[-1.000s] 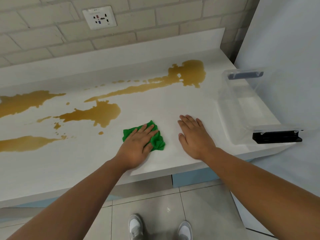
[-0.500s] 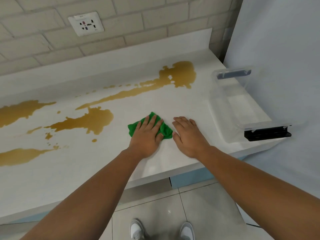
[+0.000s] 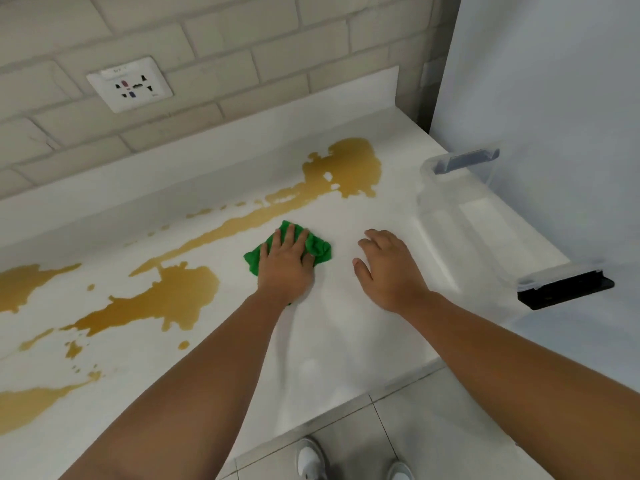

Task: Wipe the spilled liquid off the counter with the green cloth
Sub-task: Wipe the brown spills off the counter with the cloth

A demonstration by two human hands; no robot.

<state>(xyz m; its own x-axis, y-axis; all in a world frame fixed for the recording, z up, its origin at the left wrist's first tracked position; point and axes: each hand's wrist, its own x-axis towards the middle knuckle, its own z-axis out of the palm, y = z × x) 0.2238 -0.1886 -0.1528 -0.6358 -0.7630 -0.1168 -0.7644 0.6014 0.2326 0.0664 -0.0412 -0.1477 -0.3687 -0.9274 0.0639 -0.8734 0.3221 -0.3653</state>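
Our left hand (image 3: 285, 268) presses flat on the green cloth (image 3: 319, 249), fingers straight and slightly apart. The cloth touches the near edge of the brown spill (image 3: 166, 299) on the counter (image 3: 346, 327). Our right hand (image 3: 388, 271) rests nearby on the counter, fingers loosely bent, holding nothing.
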